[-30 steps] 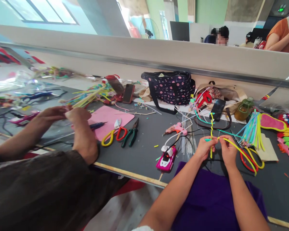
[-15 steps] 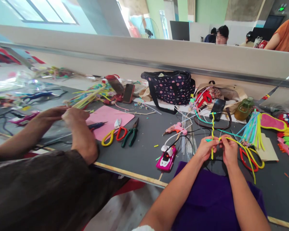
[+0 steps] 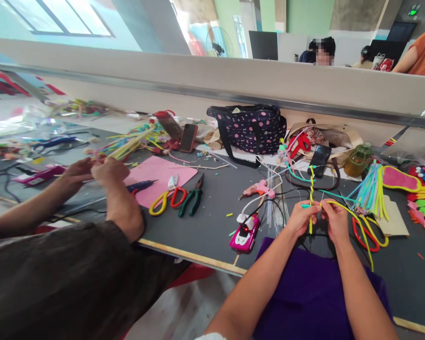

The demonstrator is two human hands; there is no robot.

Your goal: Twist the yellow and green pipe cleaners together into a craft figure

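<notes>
My left hand (image 3: 303, 218) pinches a twisted yellow pipe cleaner (image 3: 311, 185), which stands upright with its lower end below the fingers. A short teal piece (image 3: 305, 206) shows at the left fingertips. Close beside it, my right hand (image 3: 335, 217) has its fingers pinched on a loose yellow strand (image 3: 347, 208). That strand arcs right and hangs down past the wrist. Red-and-yellow-handled scissors (image 3: 365, 240) lie just right of my right hand. Teal and yellow pipe cleaners (image 3: 371, 191) lie in a bunch beyond them. The exact contact between fingertips and strand is too small to see.
A pink power strip (image 3: 246, 233) and a glue gun (image 3: 257, 189) lie left of my hands. Further left are pliers (image 3: 194, 198), scissors (image 3: 163, 198) and a co-worker's hands (image 3: 99, 170). A phone (image 3: 320, 159), bottle (image 3: 357, 159) and dotted bag (image 3: 251, 130) stand behind.
My hands keep nearly the same pose on the yellow pipe cleaner, with only a slight shift. The yellow strand's hanging end has swung a little left. The co-worker's hands have moved slightly.
</notes>
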